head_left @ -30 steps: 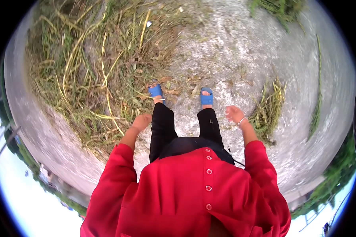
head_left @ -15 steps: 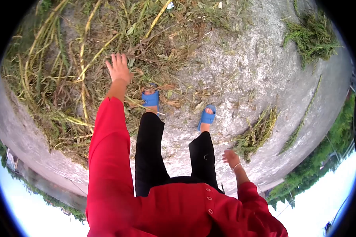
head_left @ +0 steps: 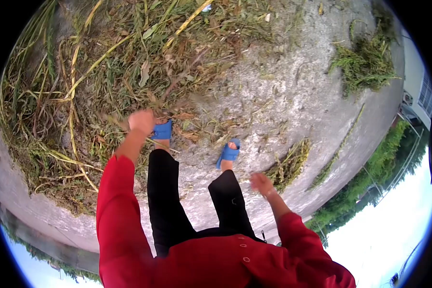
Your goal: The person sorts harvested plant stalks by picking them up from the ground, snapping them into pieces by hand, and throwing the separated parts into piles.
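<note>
My left hand (head_left: 141,121) is closed in a fist around dry plant stems, which look blurred on both sides of it. It is over the layer of cut plants (head_left: 105,81), beside the blue slipper (head_left: 162,130) on my left foot. My right hand (head_left: 261,184) hangs a little blurred, with loosely bent fingers apart and nothing in them. It is near a small bunch of yellow-green plants (head_left: 293,163), to the right of the other blue slipper (head_left: 229,153).
Long yellow stalks (head_left: 72,115) lie across the plant layer. A green clump (head_left: 365,65) lies on the concrete ground (head_left: 317,81) at the upper right. One thin green stalk (head_left: 338,151) stretches along the right. A pale building (head_left: 417,72) shows at the far right edge.
My left hand first reached out spread over the plants, then closed and came back towards my foot with stems. My right hand has moved left in view. The view has shifted right.
</note>
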Tool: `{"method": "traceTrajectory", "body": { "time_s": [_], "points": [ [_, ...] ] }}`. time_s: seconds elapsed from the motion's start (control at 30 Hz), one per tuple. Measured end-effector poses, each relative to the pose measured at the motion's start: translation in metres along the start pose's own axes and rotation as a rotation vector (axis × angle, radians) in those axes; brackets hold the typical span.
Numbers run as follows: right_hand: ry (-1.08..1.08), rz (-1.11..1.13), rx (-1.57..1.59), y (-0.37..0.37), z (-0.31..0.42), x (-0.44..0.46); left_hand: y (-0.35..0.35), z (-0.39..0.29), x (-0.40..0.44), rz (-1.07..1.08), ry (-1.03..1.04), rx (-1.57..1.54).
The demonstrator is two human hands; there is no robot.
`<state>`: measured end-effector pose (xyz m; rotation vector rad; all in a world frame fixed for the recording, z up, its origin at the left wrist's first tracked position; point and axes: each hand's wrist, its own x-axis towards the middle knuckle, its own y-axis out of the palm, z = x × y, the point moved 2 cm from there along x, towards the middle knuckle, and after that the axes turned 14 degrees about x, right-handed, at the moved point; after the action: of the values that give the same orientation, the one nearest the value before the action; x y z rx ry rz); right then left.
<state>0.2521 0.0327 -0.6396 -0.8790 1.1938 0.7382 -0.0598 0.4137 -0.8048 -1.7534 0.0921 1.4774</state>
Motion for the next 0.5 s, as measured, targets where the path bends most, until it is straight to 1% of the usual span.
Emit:
{"method": "traceTrajectory", "body": {
  "time_s": [0.03, 0.07, 0.1, 0.13, 0.17, 0.2, 0.23, 0.3, 0.33, 0.37, 0.43, 0.47, 0.5],
  "points": [
    [0.09, 0.096, 0.111, 0.017, 0.018, 0.016, 0.008, -0.023, -0.016, 0.029, 0.036, -0.143],
    [0.053, 0.118, 0.067, 0.047, 0.046, 0.019, 0.004, -0.053, -0.041, -0.051, 0.091, -0.13],
    [0.106, 0.149, 0.197, 0.077, 0.07, 0.023, 0.01, -0.083, -0.057, -0.114, 0.189, -0.212],
    [0.158, 0.18, 0.329, 0.104, 0.088, 0.025, 0.017, -0.116, -0.07, -0.099, 0.213, -0.214],
    [0.121, 0.136, 0.346, 0.128, 0.101, 0.02, 0.02, -0.15, -0.086, -0.243, 0.295, -0.269],
    [0.083, 0.091, 0.365, 0.144, 0.11, 0.02, 0.017, -0.177, -0.101, -0.32, 0.292, -0.329],
    [0.026, 0.068, 0.435, 0.146, 0.11, 0.032, 0.011, -0.201, -0.115, -0.394, 0.291, -0.392],
    [-0.082, 0.022, 0.573, 0.139, 0.104, 0.058, -0.001, -0.235, -0.137, -0.398, 0.275, -0.471],
    [-0.128, -0.086, 0.702, 0.136, 0.108, 0.055, -0.006, -0.248, -0.144, -0.401, 0.265, -0.504],
    [-0.213, -0.084, 0.719, 0.127, 0.104, 0.056, -0.006, -0.261, -0.149, -0.414, 0.293, -0.52],
    [-0.386, -0.078, 0.755, 0.107, 0.102, 0.049, -0.014, -0.281, -0.159, -0.441, 0.35, -0.545],
    [-0.418, -0.096, 0.729, 0.095, 0.106, 0.038, -0.023, -0.286, -0.17, -0.456, 0.441, -0.502],
    [-0.461, -0.106, 0.695, 0.082, 0.104, 0.03, -0.031, -0.286, -0.175, -0.408, 0.546, -0.56]
  ]
}}
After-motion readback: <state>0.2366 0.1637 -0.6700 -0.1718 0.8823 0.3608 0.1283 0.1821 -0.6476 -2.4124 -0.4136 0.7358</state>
